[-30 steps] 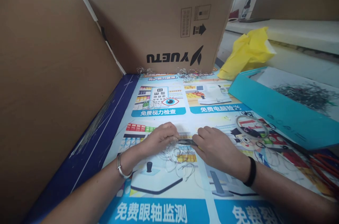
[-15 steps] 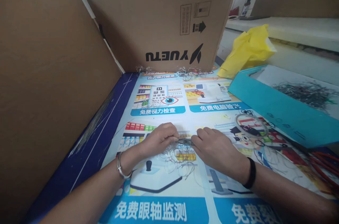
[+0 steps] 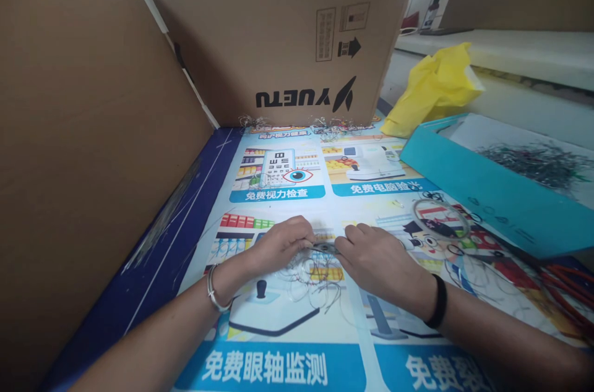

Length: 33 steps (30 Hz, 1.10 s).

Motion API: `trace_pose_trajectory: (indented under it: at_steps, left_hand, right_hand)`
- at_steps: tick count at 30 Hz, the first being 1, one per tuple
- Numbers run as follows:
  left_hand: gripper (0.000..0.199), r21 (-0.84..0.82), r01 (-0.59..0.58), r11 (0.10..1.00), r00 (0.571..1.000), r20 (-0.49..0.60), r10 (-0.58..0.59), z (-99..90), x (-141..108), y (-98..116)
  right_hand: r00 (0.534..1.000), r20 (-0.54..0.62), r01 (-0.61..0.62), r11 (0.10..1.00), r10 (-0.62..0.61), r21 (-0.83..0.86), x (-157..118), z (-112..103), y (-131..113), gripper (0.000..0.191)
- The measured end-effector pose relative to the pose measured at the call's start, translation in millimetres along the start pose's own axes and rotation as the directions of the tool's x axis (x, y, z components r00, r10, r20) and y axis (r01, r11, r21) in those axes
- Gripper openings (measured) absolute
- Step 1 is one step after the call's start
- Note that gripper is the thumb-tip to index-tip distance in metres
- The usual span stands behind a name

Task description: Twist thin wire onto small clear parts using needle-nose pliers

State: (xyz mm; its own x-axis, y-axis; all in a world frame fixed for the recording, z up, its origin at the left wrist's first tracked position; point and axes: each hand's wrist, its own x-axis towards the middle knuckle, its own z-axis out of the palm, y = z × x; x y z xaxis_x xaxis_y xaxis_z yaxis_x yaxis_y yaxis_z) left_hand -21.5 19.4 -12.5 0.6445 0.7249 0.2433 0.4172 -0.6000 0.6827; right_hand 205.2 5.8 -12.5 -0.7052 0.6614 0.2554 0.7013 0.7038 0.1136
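My left hand (image 3: 285,243), with a silver bangle at the wrist, is closed in a pinch on one end of a short grey bundle of thin wires (image 3: 325,248). Closed around the other end is my right hand (image 3: 378,262), which wears a black wristband. The bundle spans the small gap between both hands, just over the printed sheet (image 3: 346,318). Below it lies a loose tangle of fine wires (image 3: 320,284). My fingertips are partly hidden, so the exact grip cannot be made out.
Cardboard panels (image 3: 278,27) stand at the left and back. On the right are a blue box (image 3: 482,188) holding a pile of thin wires (image 3: 538,163), a yellow bag (image 3: 431,92), a wire coil (image 3: 440,219) and red cords (image 3: 568,293). More wire scraps (image 3: 334,126) lie at the back.
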Motion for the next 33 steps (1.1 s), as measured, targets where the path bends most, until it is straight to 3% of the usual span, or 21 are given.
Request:
trace_pose_trajectory:
  at_steps: [12, 24, 33]
  left_hand:
    - [0.017, 0.018, -0.011, 1.000, 0.999, 0.033, 0.011, 0.3, -0.5, 4.7]
    - [0.016, -0.047, 0.045, 0.998, 0.998, 0.041, -0.043, -2.5, 1.1, 2.8]
    - [0.023, -0.095, -0.019, 0.995, 0.998, 0.056, 0.025, -3.0, 1.8, 1.7]
  right_hand:
    - [0.997, 0.070, -0.015, 1.000, 0.014, 0.008, 0.7, -3.9, -1.6, 0.009]
    - [0.999, 0.035, 0.036, 0.998, -0.037, 0.053, 4.4, -4.6, 5.2, 0.012]
    - [0.998, 0.051, 0.042, 0.997, -0.045, 0.057, 3.0, -4.9, 3.7, 0.012]
